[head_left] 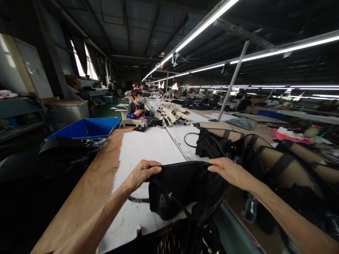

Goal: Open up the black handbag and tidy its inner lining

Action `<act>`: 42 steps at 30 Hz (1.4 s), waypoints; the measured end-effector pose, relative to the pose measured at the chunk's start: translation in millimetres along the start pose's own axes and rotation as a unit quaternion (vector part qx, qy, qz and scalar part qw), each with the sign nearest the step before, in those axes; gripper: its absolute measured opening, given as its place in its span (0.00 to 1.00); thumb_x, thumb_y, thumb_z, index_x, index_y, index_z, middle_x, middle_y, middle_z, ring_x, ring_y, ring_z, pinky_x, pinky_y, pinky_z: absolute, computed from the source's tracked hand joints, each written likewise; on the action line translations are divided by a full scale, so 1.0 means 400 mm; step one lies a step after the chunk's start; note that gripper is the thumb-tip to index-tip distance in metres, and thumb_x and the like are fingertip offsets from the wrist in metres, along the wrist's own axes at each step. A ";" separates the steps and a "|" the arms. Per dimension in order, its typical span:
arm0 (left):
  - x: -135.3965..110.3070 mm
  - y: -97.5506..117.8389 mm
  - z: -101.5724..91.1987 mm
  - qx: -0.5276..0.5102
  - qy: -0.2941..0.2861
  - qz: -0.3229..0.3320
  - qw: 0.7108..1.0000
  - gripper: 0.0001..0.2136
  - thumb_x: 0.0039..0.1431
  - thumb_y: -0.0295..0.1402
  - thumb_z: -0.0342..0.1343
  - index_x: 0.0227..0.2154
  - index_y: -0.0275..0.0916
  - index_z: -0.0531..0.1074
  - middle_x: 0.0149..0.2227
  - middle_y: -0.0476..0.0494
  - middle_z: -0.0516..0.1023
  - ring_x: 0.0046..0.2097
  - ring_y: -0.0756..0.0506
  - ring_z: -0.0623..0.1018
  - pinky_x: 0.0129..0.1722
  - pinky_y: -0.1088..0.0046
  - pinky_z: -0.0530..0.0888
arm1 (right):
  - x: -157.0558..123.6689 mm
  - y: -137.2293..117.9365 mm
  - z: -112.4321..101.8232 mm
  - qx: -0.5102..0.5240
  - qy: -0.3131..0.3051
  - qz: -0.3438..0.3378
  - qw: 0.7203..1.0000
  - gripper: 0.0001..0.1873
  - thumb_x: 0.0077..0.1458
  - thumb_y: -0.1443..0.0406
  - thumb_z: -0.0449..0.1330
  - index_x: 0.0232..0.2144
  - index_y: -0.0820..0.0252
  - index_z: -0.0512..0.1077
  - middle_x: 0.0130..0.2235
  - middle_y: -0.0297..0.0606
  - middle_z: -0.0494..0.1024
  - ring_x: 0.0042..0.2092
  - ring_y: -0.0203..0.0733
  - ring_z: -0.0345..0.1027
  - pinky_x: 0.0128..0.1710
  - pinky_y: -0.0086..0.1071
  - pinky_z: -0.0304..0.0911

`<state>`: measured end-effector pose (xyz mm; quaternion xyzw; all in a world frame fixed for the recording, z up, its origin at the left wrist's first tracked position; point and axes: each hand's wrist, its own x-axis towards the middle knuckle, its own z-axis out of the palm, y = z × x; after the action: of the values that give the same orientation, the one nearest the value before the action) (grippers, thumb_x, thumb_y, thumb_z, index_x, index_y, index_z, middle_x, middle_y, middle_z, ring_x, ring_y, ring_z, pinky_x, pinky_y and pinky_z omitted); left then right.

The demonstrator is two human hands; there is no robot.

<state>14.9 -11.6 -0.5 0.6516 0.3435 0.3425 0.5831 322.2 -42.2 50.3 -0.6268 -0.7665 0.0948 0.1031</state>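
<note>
A black fabric bag [182,183] hangs between my two hands over the table, its upper edge pulled nearly straight. My left hand [144,173] pinches that edge at its left end, thumb on the near side. At the right end my right hand [225,169] grips the same edge between thumb and fingers. Small metal fittings and a bit of clear plastic show on the bag's front. Below it, more black material with shiny metal parts lies close to me; its shape is hard to make out. A dark curved strip [138,200] rests on the white sheet [143,148] behind the bag.
To the right stand several black bags with tan linings [286,165]. A blue bin [84,128] is at the left, beside dark plastic-wrapped material [53,169]. Cut patterned pieces [172,114] lie farther along the table, near a seated co-worker [137,106]. A metal post [234,79] rises at the right.
</note>
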 end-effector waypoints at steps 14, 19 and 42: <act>0.003 0.072 -0.069 0.269 0.058 0.010 0.961 0.13 0.50 0.33 0.49 0.37 0.36 0.73 0.35 0.48 0.76 0.38 0.48 0.72 0.39 0.77 0.66 | -0.030 -0.101 0.026 -0.009 0.037 -0.018 0.999 0.14 0.52 0.64 0.47 0.17 0.60 0.51 0.19 0.30 0.61 0.25 0.36 0.56 0.25 0.29 0.44; 0.018 0.102 -0.008 0.496 0.079 0.070 0.862 0.18 0.46 0.21 0.42 0.37 0.39 0.72 0.37 0.47 0.75 0.41 0.47 0.71 0.44 0.73 0.65 | -0.026 -0.099 0.031 -0.014 0.035 -0.024 0.999 0.15 0.52 0.64 0.47 0.17 0.60 0.49 0.19 0.29 0.59 0.24 0.35 0.54 0.25 0.29 0.44; 0.058 0.037 0.045 0.470 0.155 0.104 0.863 0.10 0.51 0.35 0.52 0.36 0.45 0.74 0.35 0.51 0.77 0.40 0.46 0.73 0.41 0.73 0.66 | -0.035 -0.084 0.025 0.014 0.044 -0.044 0.998 0.15 0.53 0.63 0.47 0.17 0.60 0.52 0.18 0.28 0.59 0.23 0.33 0.55 0.24 0.28 0.44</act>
<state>43.0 -2.6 13.8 0.8190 0.4799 0.2953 0.1080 290.6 -62.7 49.1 -0.5949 -0.7864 0.0731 0.1492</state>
